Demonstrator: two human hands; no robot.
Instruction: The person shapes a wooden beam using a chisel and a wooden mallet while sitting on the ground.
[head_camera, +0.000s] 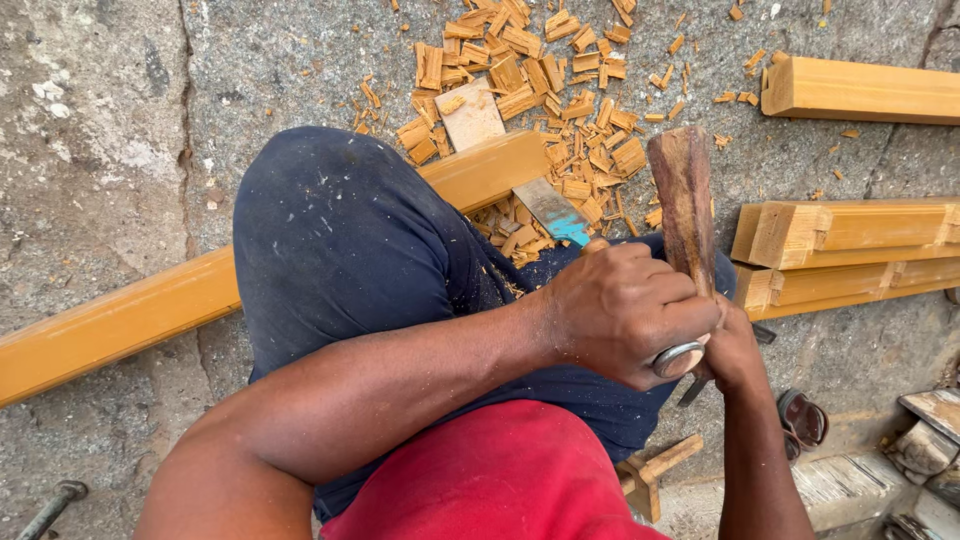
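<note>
Left hand (625, 310) gripping chisel (553, 212), right hand (735, 350) probably holding mallet (683, 200)

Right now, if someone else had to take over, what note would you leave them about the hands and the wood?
Left hand: closed around the chisel, blade tip on the long beam.
Right hand: gripping the wooden mallet, head raised above the chisel.
The beam lies across the stone floor, under the person's knee.
Done: a pile of wood chips lies beyond the cut.
Left: how deep the cut is cannot be seen. More beams are stacked on the right.
</note>
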